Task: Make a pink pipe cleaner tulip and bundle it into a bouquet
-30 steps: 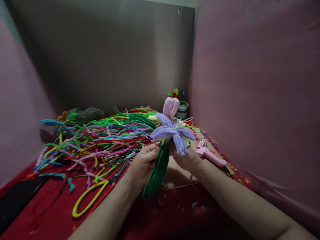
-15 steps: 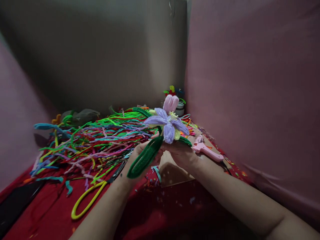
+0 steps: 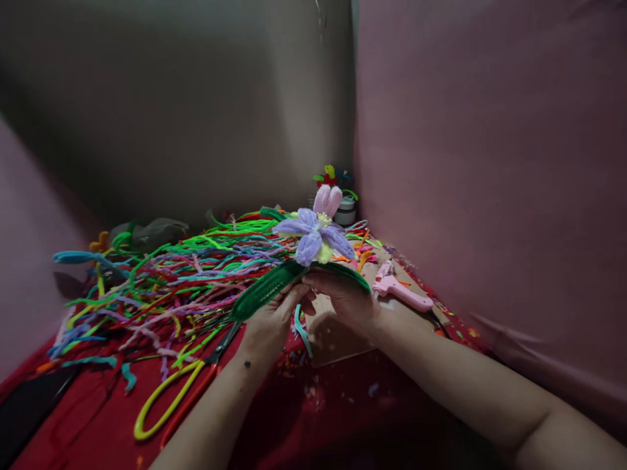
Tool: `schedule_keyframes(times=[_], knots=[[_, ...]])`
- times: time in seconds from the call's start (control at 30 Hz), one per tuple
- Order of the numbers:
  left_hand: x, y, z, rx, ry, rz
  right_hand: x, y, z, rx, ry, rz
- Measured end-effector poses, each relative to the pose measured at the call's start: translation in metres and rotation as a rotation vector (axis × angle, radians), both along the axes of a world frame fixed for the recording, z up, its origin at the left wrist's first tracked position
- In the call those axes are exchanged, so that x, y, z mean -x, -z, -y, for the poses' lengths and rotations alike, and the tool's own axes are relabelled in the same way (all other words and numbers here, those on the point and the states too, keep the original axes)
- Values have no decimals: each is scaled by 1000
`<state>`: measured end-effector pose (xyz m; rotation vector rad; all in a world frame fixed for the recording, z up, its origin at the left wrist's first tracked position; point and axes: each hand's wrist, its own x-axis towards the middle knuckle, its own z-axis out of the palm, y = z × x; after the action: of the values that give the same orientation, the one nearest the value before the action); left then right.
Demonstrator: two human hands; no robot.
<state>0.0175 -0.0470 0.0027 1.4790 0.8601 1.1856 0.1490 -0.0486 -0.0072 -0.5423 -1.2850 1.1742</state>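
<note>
A pipe-cleaner flower (image 3: 309,236) with purple petals, pale yellow stamens and a pink bud (image 3: 327,200) stands upright in front of me. Two long dark green leaves spread from below its bloom, the left leaf (image 3: 267,290) reaching over my left hand (image 3: 274,320). My right hand (image 3: 350,301) is closed under the bloom, beneath the right leaf (image 3: 345,273). Both hands meet around the stem, with the left fingers pinched just below the right ones. The stem itself is hidden by my fingers and the leaves.
Many coloured pipe cleaners (image 3: 196,274) lie heaped at left. Scissors (image 3: 169,399) with a yellow handle rest beside my left forearm. At right, a pink glue gun (image 3: 400,290) lies on cardboard (image 3: 337,349). A lidded cup (image 3: 345,211) stands in the back corner. Red cloth (image 3: 289,424) covers the surface.
The left leaf has swung up and outward to the left, from hanging steeply to a flatter slant. My left hand has shifted slightly down, uncovering more of the scissors. The view has turned slightly.
</note>
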Motion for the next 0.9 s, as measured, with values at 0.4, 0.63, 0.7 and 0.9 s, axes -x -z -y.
schedule_keyframes(times=[0.4,0.63,0.7,0.9], knots=[[-3,-6,4,-118,-19,-58,3,-12,4,32,129,-59],[0,1,-3,114,4,121,-7,-11,-3,16,58,23],[-1,1,-2,149,52,160,-9,-9,-7,47,54,12],[-2,-4,3,288,326,372,-15,-2,-14,119,-26,-8]])
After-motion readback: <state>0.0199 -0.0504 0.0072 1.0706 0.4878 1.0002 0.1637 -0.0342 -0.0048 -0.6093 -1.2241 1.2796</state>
